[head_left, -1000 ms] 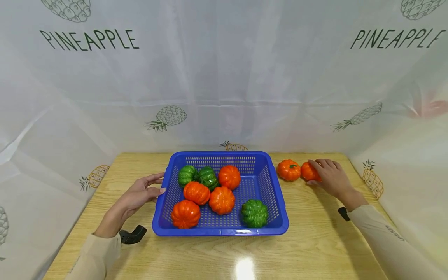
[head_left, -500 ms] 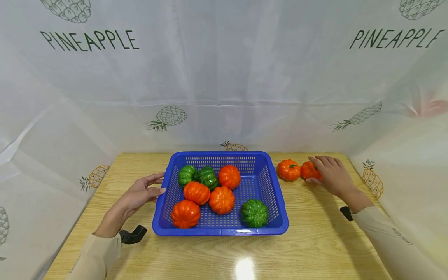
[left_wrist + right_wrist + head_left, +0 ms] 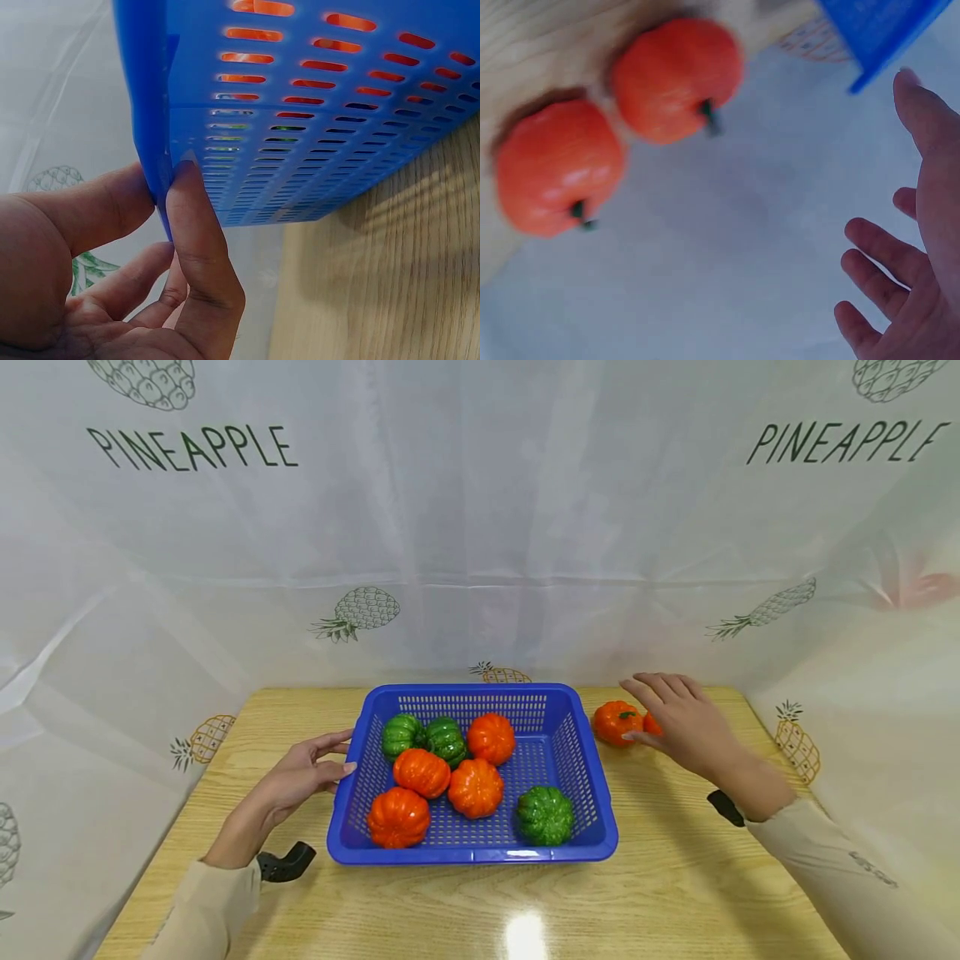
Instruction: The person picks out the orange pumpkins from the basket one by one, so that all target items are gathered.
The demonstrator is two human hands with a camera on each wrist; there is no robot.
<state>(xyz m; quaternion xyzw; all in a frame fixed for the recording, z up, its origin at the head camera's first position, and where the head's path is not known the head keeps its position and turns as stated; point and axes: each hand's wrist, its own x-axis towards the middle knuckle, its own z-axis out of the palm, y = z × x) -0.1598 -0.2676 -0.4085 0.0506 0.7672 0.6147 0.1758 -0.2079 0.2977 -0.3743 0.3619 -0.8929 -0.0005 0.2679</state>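
Observation:
My left hand [image 3: 300,777] pinches the left rim of the blue plastic basket [image 3: 517,857]; in the left wrist view the thumb and a finger lie on either side of that rim [image 3: 150,112]. Over at the right, my right hand [image 3: 686,727] hovers with spread fingers and holds nothing. Under it, an orange pumpkin [image 3: 617,723] with a green stem stands beside the basket. A second orange pumpkin [image 3: 651,725] next to it is mostly hidden by the hand in the head view. The right wrist view shows both pumpkins whole, this second pumpkin [image 3: 559,169] among them.
Inside the basket lie several orange pumpkins, one orange pumpkin [image 3: 398,819] near the front left, and several green ones, including a green pumpkin [image 3: 545,817] at the front right. A pale sheet [image 3: 480,543] printed with pineapples hangs behind the wooden table [image 3: 420,910].
My right hand has come off the far-right pumpkin, risen and shifted left over the pumpkin nearer the basket. The left hand and basket have stayed in place.

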